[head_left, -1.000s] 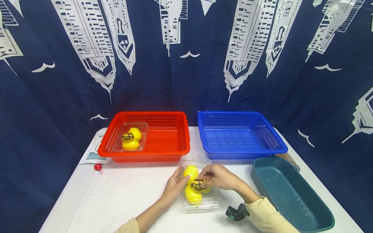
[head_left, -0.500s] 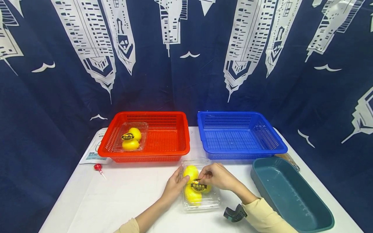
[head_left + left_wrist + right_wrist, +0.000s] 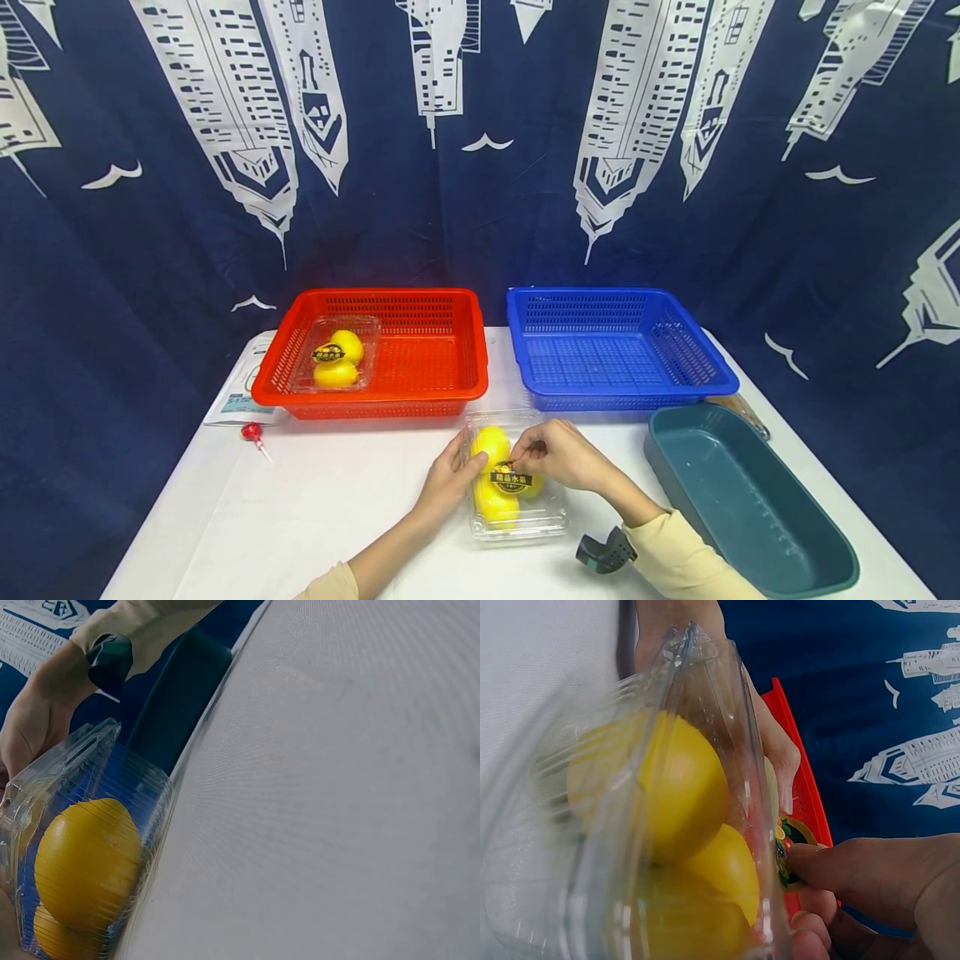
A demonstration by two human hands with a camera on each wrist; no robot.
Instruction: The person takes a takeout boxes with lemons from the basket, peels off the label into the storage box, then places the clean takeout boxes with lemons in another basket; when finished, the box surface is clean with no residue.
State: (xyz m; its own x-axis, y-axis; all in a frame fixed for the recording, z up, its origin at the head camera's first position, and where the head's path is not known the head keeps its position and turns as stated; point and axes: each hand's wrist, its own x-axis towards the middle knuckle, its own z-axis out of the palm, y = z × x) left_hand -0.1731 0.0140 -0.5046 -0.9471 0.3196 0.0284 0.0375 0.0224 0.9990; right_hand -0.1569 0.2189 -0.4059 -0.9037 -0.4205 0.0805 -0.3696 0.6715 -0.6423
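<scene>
A clear plastic clamshell box (image 3: 551, 523) with several yellow lemons (image 3: 491, 446) inside lies on the white table. My left hand (image 3: 448, 479) grips its left side, the thumb over the lid. A black-and-gold sticker (image 3: 512, 480) with pale lettering is on the lid. At the sticker's upper edge, my right hand (image 3: 564, 454) pinches with thumb and curled fingers. The right wrist view shows the right thumb (image 3: 870, 877) on the fruit-printed part of the sticker (image 3: 801, 831). In the left wrist view, a lemon (image 3: 88, 862) shows through the box's ribbed wall.
A red basket (image 3: 420, 407) holds another lemon box (image 3: 367, 329). To its right stands a blue basket (image 3: 630, 400). A teal tub (image 3: 750, 500) is at the right, a lollipop (image 3: 252, 432) at the left. A dark curved object (image 3: 606, 550) hangs by the right sleeve.
My right thumb and fingers have shifted from over the sticker's right part to its upper edge, uncovering the lettering. The left hand and the box have stayed in place.
</scene>
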